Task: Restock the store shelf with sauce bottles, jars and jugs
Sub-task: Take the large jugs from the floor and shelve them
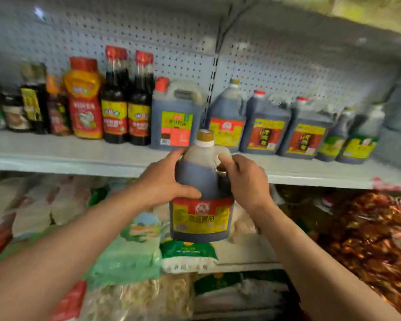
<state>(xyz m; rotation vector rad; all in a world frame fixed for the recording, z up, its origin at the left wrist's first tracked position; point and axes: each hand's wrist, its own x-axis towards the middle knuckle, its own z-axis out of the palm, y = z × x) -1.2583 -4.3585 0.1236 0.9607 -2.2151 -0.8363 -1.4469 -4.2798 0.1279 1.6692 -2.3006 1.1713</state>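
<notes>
Both hands, left hand (164,179) and right hand (245,179), grip a dark sauce jug (202,200) below the partly stocked shelf (79,156); it is not yet placed.

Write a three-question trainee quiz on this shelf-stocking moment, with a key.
1. True or false: both hands grip the jug.
2. Which hand is at the jug's handle: A, left hand, or B, right hand?
3. Fill in: the jug's cap is ___, unlike the red cap of the square jug on the shelf behind.

Key: 1 true; 2 B; 3 gold.
</notes>
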